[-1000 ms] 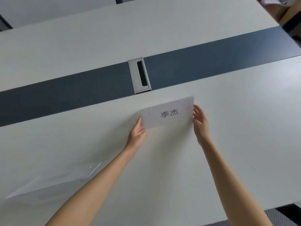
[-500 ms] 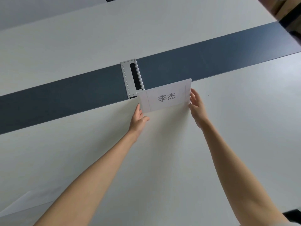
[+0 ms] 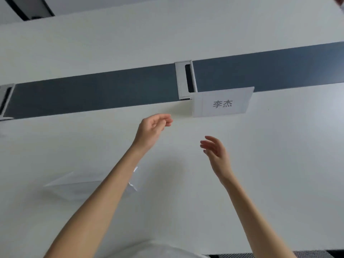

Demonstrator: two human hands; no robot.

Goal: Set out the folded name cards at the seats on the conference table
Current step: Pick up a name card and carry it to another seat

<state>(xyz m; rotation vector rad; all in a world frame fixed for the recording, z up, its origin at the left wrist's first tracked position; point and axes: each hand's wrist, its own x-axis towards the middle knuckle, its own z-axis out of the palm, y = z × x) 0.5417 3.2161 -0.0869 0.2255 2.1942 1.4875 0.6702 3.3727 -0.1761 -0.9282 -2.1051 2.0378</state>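
A folded white name card [image 3: 222,103] with two dark printed characters stands upright on the white conference table [image 3: 279,164], at the near edge of the dark centre strip [image 3: 93,94] and just right of the cable box [image 3: 185,80]. My left hand [image 3: 153,130] hovers below and left of the card, fingers loosely curled, holding nothing. My right hand [image 3: 216,152] hangs lower, fingers spread, also with nothing in it. A clear plastic sheet or holder [image 3: 83,183] lies flat on the table, partly hidden under my left forearm.
A second cable box [image 3: 5,101] sits at the left edge of the dark strip. A dark chair back or frame [image 3: 31,8] shows beyond the table's far edge. The near table edge runs along the bottom right.
Both hands have let go of the name card and drawn back toward me. The card stays standing by the dark strip. The view has shifted, so the clear sheet is in sight again.
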